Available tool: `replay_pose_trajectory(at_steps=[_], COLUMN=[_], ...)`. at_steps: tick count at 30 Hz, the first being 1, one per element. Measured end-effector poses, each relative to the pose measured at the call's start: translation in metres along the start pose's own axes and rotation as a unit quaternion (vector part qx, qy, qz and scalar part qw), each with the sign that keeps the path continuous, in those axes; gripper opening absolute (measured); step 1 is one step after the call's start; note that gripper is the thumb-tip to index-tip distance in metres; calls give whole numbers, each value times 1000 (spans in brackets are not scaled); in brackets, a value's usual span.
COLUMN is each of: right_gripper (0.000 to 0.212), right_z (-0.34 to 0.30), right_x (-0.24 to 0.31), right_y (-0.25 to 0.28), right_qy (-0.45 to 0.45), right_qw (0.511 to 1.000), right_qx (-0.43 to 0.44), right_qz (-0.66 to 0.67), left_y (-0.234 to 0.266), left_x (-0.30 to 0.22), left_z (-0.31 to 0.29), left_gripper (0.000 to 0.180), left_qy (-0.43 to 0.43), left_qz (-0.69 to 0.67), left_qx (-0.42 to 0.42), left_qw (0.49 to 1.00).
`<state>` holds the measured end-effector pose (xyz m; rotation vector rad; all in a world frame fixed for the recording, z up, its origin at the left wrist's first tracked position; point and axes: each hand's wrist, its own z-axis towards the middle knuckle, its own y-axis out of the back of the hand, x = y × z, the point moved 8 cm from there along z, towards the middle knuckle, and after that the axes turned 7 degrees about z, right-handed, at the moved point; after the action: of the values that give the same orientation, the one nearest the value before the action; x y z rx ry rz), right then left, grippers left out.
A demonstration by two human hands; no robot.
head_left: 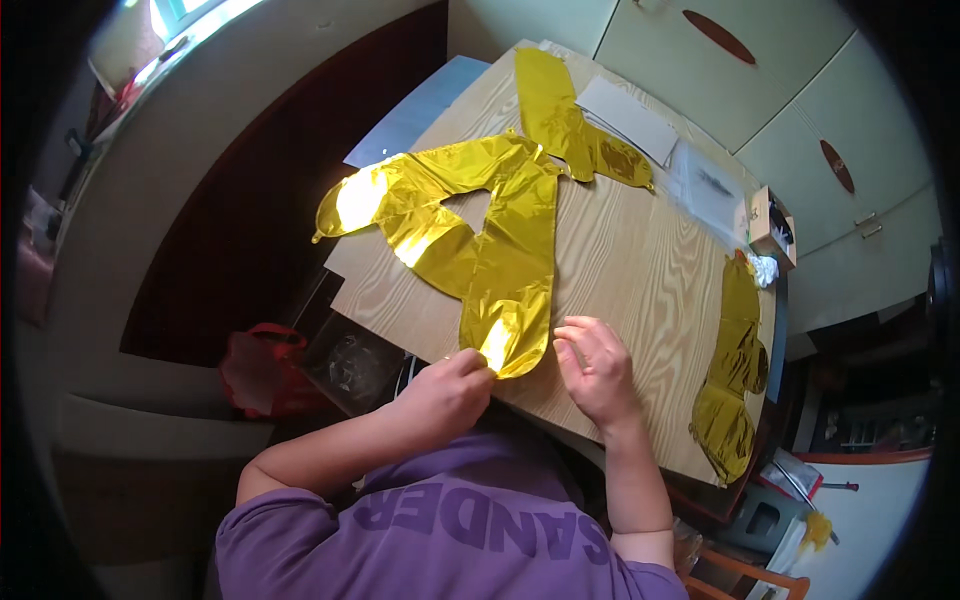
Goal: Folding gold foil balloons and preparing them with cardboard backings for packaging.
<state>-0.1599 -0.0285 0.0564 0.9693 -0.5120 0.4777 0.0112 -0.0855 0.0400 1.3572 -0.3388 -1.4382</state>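
Note:
A flat, uninflated gold foil balloon (513, 235) lies across the table, shaped like a figure with a gap in its middle. At the near edge of the table my left hand (455, 395) pinches the balloon's rounded lower end, which is creased and lifted slightly there. Just right of that end my right hand (600, 375) hovers with thumb and forefinger drawn close together. Whatever it may have between the fingertips is too small to make out. A second flat gold foil balloon (550, 105) lies at the far side, touching or nearly touching the first.
Along the right edge of the wooden table (630, 270) lies a third gold foil balloon (735, 370). White sheets (628, 118) and clear plastic packaging (705, 185) rest at the back. A small box (772, 228) stands at the back right. A red bag (262, 370) sits lower left.

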Motion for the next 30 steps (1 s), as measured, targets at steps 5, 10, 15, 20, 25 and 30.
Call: replay_pose_trajectory(at_steps=[5, 10, 15, 20, 25, 30], right_gripper=[11, 15, 24, 27, 28, 32], right_z=[-11, -21, -28, -23, -24, -20], right_x=[18, 36, 34, 34, 41, 53], right_y=[-9, -22, -36, -30, -20, -34], right_qy=[40, 89, 97, 84, 119, 149], right_qw=[999, 995, 993, 994, 992, 983], right_qx=[-32, -28, 19, -6, -18, 28], right_qz=[-16, -32, -66, -69, -32, -105], left_y=[7, -1, 8, 8, 5, -1], left_x=[25, 45, 42, 39, 55, 64], left_z=[19, 29, 37, 48, 63, 68], left_gripper=[7, 14, 19, 15, 26, 24], left_qy=[134, 237, 124, 100, 155, 203], left_qz=[-115, -234, -70, -25, -57, -99], left_qx=[92, 218, 224, 251, 272, 307], left_qw=[980, 917, 964, 962, 948, 924])
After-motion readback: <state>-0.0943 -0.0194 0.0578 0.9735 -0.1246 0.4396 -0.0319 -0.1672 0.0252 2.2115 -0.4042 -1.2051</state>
